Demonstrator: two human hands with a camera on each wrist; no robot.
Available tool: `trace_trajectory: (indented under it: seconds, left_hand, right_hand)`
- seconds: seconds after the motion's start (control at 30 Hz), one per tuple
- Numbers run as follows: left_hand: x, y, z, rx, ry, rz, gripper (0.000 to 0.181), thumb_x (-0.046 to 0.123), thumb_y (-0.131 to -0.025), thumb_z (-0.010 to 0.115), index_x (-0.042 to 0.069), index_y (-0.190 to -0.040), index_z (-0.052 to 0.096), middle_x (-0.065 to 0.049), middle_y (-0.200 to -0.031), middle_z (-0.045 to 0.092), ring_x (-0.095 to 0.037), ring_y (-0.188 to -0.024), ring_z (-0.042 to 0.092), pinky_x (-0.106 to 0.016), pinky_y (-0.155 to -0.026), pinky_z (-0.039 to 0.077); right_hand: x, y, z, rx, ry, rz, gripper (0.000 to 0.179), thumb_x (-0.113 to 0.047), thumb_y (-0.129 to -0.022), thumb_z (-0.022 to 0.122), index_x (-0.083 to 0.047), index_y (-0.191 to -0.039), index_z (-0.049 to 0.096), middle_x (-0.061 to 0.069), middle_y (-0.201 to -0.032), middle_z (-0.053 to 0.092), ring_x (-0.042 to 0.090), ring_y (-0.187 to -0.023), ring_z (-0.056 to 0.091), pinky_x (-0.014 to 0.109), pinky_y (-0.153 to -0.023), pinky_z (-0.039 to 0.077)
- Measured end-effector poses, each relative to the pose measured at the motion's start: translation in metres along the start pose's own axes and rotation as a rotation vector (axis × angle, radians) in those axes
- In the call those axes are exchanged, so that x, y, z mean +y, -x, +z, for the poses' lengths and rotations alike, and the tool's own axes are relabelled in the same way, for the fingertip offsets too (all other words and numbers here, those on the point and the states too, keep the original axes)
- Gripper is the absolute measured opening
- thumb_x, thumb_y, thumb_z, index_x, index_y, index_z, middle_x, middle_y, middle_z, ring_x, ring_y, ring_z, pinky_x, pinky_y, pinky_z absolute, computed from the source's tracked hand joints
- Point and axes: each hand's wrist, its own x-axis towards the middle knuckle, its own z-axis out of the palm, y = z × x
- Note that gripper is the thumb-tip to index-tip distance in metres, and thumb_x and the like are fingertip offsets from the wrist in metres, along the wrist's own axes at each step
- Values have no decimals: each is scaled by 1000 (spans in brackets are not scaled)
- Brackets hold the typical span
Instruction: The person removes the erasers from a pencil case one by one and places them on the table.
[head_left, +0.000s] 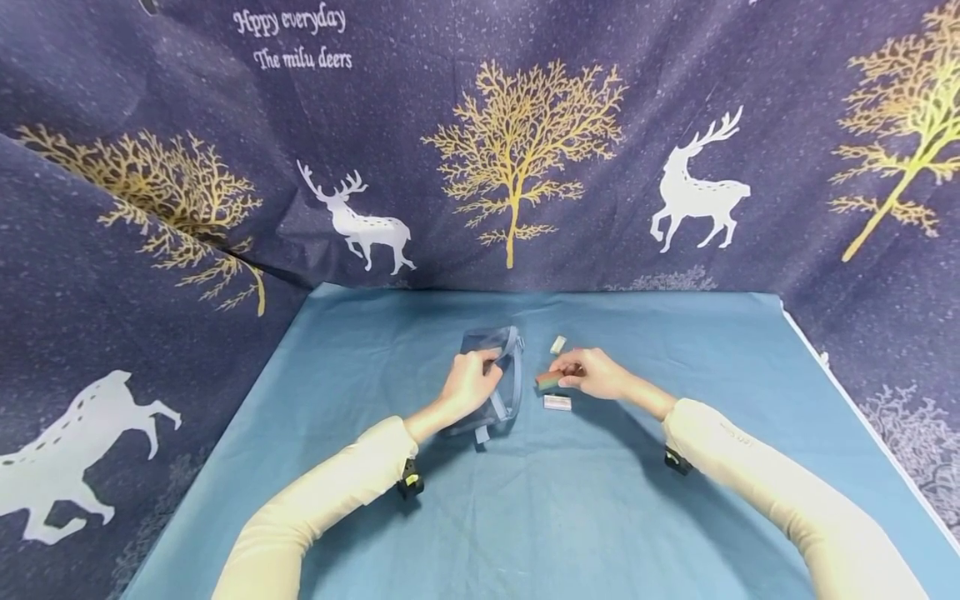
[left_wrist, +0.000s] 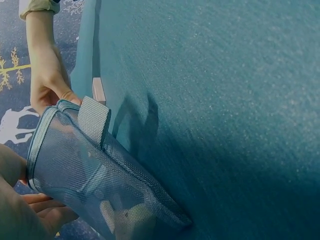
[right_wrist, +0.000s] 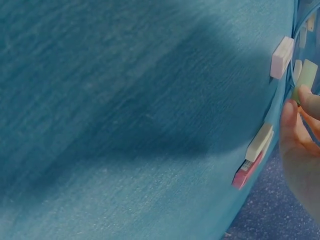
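My left hand [head_left: 471,382] grips the blue mesh zip pouch [left_wrist: 90,160] by its open edge. Pale blocks [left_wrist: 135,215] show through the mesh, low in the pouch in the left wrist view. Just right of the opening, my right hand [head_left: 596,373] pinches a two-tone eraser [head_left: 550,381], reddish on top and green below. Its green face [right_wrist: 306,75] shows in the right wrist view. A whitish-pink eraser [head_left: 557,402] lies on the cloth just nearer to me. Beyond my right fingers lie a cream eraser [head_left: 558,344] and a pink one [right_wrist: 246,172], partly hidden in the head view.
Blue cloth [head_left: 637,517] covers the table. Dark curtains with white deer [head_left: 701,192] and gold trees hang behind and at both sides. A fabric tab [head_left: 482,434] sticks out from the pouch's near end. Each wrist carries a small black camera [head_left: 410,479].
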Motion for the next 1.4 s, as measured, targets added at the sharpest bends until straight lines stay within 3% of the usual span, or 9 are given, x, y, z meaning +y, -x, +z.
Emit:
trace_trajectory:
  seconds: [0.57, 0.83, 1.07, 1.4]
  left_hand:
    - [-4, -1, 2, -11, 11, 0, 39, 13, -87, 46, 4, -122, 58, 2, -46, 45, -7, -30, 27, -19, -32, 24]
    - [-6, -1, 2, 4, 13, 7, 38, 12, -85, 47, 4, -121, 60, 1, -46, 44, -7, -31, 26, -19, -33, 24]
    - [-1, 1, 0, 13, 3, 25, 36, 11, -87, 48, 2, -119, 60, 0, -57, 56, -2, -27, 22, -19, -33, 25]
    - [-3, 0, 0, 2, -1, 14, 37, 12, -86, 47, 1, -119, 60, -3, -65, 62, -6, -31, 28, -21, -37, 32]
  right_hand:
    - [4, 7, -9, -19, -43, 36, 23, -18, -83, 65, -16, -105, 67, -2, -88, 68, 9, -75, 60, 25, -67, 48]
    - [9, 10, -10, -20, -47, 51, 22, -21, -82, 66, -19, -104, 67, -3, -87, 66, 8, -73, 60, 24, -64, 48]
    - [10, 11, -12, -33, -42, 94, 22, -21, -82, 67, -21, -104, 66, -4, -89, 67, 7, -75, 60, 24, -67, 49]
    - [10, 17, -15, -46, -62, 53, 23, -19, -82, 66, -15, -104, 64, -1, -90, 66, 7, -76, 61, 24, -68, 50]
